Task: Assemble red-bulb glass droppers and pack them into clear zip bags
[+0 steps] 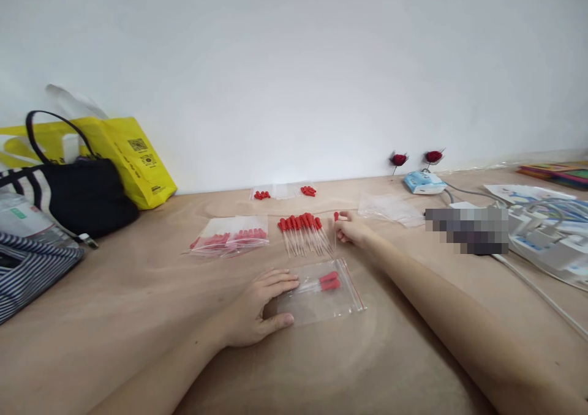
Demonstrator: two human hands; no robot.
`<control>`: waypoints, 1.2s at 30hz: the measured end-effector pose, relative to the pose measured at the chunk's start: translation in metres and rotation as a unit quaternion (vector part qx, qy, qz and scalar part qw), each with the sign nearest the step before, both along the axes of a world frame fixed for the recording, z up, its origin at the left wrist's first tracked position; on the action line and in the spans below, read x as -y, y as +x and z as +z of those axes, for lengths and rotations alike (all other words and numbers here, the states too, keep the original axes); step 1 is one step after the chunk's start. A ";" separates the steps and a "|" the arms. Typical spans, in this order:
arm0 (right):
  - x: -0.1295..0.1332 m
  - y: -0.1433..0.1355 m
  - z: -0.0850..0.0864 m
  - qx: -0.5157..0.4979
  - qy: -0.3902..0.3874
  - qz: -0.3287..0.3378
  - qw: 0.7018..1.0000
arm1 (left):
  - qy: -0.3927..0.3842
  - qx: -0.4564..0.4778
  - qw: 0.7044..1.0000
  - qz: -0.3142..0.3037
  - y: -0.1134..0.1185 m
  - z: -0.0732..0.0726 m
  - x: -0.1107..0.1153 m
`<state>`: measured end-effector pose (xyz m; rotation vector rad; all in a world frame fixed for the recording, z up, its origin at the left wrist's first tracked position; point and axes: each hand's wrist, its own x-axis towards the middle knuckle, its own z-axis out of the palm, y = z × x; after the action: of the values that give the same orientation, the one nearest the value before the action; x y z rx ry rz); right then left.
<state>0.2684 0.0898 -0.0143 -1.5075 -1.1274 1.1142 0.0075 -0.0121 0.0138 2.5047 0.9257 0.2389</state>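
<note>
My left hand [260, 308] lies with its fingers apart on the left end of a clear zip bag [312, 311]. Inside that bag are two droppers with red bulbs [329, 280], their clear stems pointing left. My right hand [350, 228] has its fingers closed on a single red-topped dropper [336, 216], just right of a row of several droppers [301, 224] lying bulbs away from me. Left of the row, filled bags with red bulbs [229, 237] overlap in a stack.
Small bags with loose red bulbs [282, 191] lie near the wall. Flat clear bags [390, 209] are at right, by a blue packet [425, 182], cables and a power strip [542, 237]. A black bag [92, 194] and yellow bag [147, 170] stand at left.
</note>
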 end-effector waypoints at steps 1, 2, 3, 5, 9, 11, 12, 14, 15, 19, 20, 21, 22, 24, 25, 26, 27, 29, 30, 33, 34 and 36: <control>0.007 0.006 0.001 -0.016 0.008 -0.006 1.000 | -0.001 0.002 1.000 0.000 0.000 0.000 0.000; 0.015 0.012 0.001 -0.034 0.017 -0.012 0.999 | -0.002 0.004 1.000 -0.001 0.000 0.000 0.000; 0.024 0.019 0.001 -0.049 0.026 -0.016 0.998 | -0.002 0.006 1.000 -0.002 0.000 0.000 0.000; 0.046 0.031 -0.002 -0.103 0.054 -0.010 0.993 | -0.001 0.007 1.000 -0.004 0.000 -0.001 -0.001; 0.084 0.042 -0.011 -0.149 0.087 -0.017 0.985 | 0.002 0.011 1.000 -0.003 0.000 -0.002 -0.001; 0.095 0.039 -0.013 -0.154 0.105 -0.039 0.982 | 0.003 0.015 1.000 -0.001 0.000 -0.001 -0.001; 0.098 0.036 -0.013 -0.158 0.113 -0.047 0.980 | 0.003 0.016 1.000 -0.001 0.000 0.000 -0.001; 0.101 0.030 -0.013 -0.163 0.123 -0.061 0.977 | 0.004 0.014 1.000 0.000 0.001 0.001 0.000; 0.101 0.027 -0.012 -0.164 0.125 -0.065 0.976 | 0.005 0.011 1.000 0.002 0.001 0.002 0.000; 0.099 0.026 -0.011 -0.165 0.128 -0.087 0.974 | 0.008 -0.003 1.000 0.007 0.002 0.002 0.001; 0.099 0.029 -0.011 -0.159 0.132 -0.097 0.974 | 0.009 -0.002 1.000 0.006 0.002 0.002 0.001; 0.099 0.031 -0.012 -0.148 0.137 -0.108 0.973 | 0.009 0.001 1.000 0.005 0.002 0.002 0.001; 0.100 0.034 -0.012 -0.134 0.143 -0.118 0.974 | 0.009 0.005 1.000 0.004 0.001 0.001 0.000; 0.100 0.036 -0.012 -0.107 0.148 -0.127 0.975 | 0.008 0.013 1.000 0.001 0.001 0.000 0.000; 0.101 0.036 -0.012 -0.101 0.147 -0.125 0.976 | 0.008 0.015 1.000 0.000 0.001 0.000 0.000; 0.101 0.035 -0.012 -0.099 0.146 -0.121 0.977 | 0.008 0.017 1.000 0.000 0.000 0.000 0.000; 0.102 0.032 -0.012 -0.103 0.144 -0.116 0.977 | 0.007 0.017 1.000 -0.001 0.001 0.000 0.000; 0.103 0.027 -0.011 -0.118 0.140 -0.108 0.977 | 0.007 0.018 1.000 0.001 0.001 0.000 0.000; 0.103 0.024 -0.011 -0.126 0.138 -0.107 0.977 | 0.007 0.018 1.000 0.001 0.001 0.000 0.000; 0.103 0.020 -0.011 -0.139 0.132 -0.115 0.975 | 0.006 0.017 1.000 0.004 0.001 0.001 0.001; 0.103 0.021 -0.011 -0.141 0.130 -0.119 0.974 | 0.005 0.015 1.000 0.004 0.002 0.001 0.001; 0.102 0.024 -0.012 -0.139 0.128 -0.127 0.974 | 0.006 0.013 1.000 0.005 0.002 0.002 0.001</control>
<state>0.2922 -0.0124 -0.0263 -1.2117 -0.8236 0.9314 0.0093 -0.0130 0.0154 2.5028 0.9305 0.2814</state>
